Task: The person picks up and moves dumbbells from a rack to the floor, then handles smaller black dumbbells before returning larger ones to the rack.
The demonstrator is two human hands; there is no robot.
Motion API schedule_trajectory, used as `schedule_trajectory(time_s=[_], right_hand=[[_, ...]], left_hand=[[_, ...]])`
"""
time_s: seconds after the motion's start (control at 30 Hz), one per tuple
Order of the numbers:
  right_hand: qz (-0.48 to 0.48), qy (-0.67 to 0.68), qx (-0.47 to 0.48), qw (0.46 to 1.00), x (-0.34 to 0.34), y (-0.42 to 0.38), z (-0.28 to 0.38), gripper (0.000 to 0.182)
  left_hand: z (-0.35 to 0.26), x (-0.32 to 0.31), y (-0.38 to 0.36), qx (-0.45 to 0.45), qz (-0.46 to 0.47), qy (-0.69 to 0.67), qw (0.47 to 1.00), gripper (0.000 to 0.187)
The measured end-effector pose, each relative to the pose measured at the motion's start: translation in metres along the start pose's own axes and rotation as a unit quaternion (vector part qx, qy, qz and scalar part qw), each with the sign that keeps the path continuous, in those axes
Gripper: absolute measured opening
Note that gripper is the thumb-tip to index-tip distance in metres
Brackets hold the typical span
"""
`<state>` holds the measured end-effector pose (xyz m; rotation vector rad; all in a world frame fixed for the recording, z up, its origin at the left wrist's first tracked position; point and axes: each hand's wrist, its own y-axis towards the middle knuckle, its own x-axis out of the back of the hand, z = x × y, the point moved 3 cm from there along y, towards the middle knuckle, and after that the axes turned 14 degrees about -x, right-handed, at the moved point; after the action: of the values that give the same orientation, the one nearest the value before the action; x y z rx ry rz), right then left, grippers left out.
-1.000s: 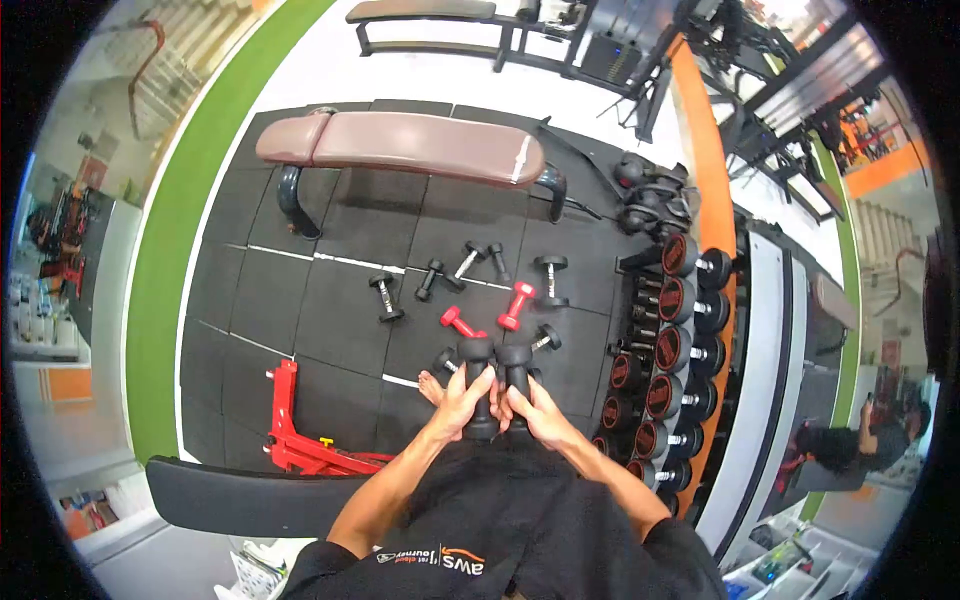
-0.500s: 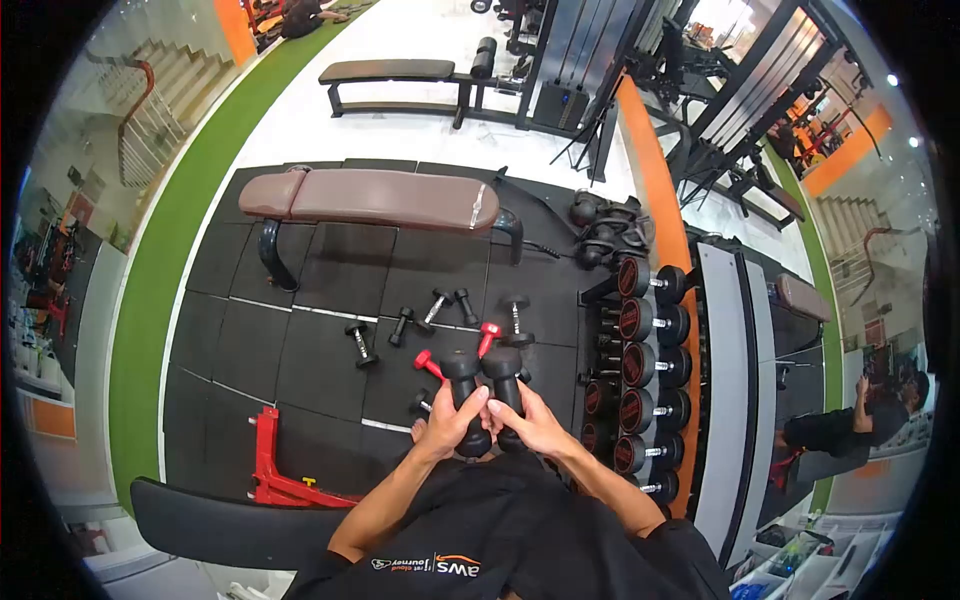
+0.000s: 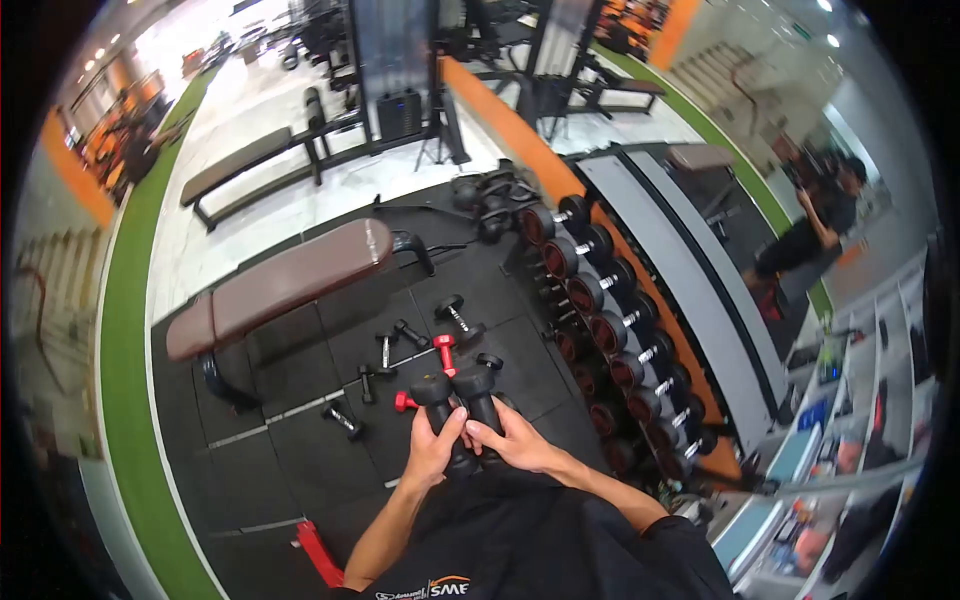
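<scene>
Two black dumbbells stand side by side in front of my torso, heads close together. My left hand [image 3: 430, 446] is wrapped round the left black dumbbell [image 3: 431, 390]. Round the right black dumbbell [image 3: 474, 381] is my right hand [image 3: 512, 440], and the two thumbs nearly meet. The lower heads are partly hidden by the hands. On the floor just beyond lie a red dumbbell [image 3: 445, 354], another red one [image 3: 404, 401] to the left, and several black and chrome dumbbells, one of them [image 3: 343, 420] further left.
A brown padded bench [image 3: 290, 275] stands ahead on the black mat [image 3: 270, 480]. To the right is a dumbbell rack [image 3: 640, 340] beside a mirror showing a person. A red metal frame [image 3: 318, 555] is at lower left. Shelves [image 3: 870, 440] stand far right.
The view has turned to the right, so the bench and floor dumbbells appear further left and tilted. Shelves show more at the right. Both hands keep their hold on the black dumbbells.
</scene>
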<state>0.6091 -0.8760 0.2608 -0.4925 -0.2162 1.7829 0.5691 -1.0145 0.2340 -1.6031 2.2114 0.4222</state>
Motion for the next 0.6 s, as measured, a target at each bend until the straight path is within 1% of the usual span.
schedule_trajectory(time_s=[0.1,0.2,0.23,0.3,0.33,0.37,0.4,0.47,0.57,0.6], right_hand=[[-0.050,-0.005,0.031,0.998,-0.007,-0.018,-0.010,0.042],[-0.118,-0.040,0.025,0.992,-0.008,-0.034,-0.021,0.045],[-0.144,-0.033,0.010,0.989,-0.009,-0.041,-0.021,0.047],[-0.183,-0.026,0.011,0.983,-0.010,-0.053,-0.022,0.048],[-0.204,-0.021,0.010,0.979,-0.010,-0.058,-0.024,0.049],[-0.239,-0.050,0.034,0.969,-0.009,-0.064,-0.023,0.048],[-0.271,-0.071,0.033,0.959,-0.005,-0.066,-0.033,0.048],[-0.295,-0.029,0.029,0.954,-0.001,-0.077,-0.038,0.047],[-0.299,0.039,0.008,0.953,0.010,-0.096,-0.038,0.046],[-0.310,0.046,0.019,0.949,0.015,-0.100,-0.040,0.047]], left_hand=[[-0.009,-0.010,-0.009,0.027,0.033,0.008,0.999,0.018],[-0.002,-0.013,-0.015,0.049,0.046,0.027,0.997,0.018],[0.000,-0.016,-0.015,0.053,0.059,0.019,0.997,0.018],[0.004,-0.023,-0.016,0.065,0.085,0.005,0.994,0.018],[0.006,-0.026,-0.016,0.063,0.090,0.018,0.994,0.019],[0.008,-0.031,-0.016,0.063,0.096,0.031,0.993,0.019],[0.012,-0.035,-0.015,0.062,0.103,0.042,0.992,0.020],[0.023,-0.042,-0.016,0.085,0.137,0.027,0.987,0.020],[0.034,-0.064,-0.014,0.116,0.180,0.021,0.977,0.020],[0.037,-0.073,-0.012,0.123,0.192,0.024,0.973,0.020]])
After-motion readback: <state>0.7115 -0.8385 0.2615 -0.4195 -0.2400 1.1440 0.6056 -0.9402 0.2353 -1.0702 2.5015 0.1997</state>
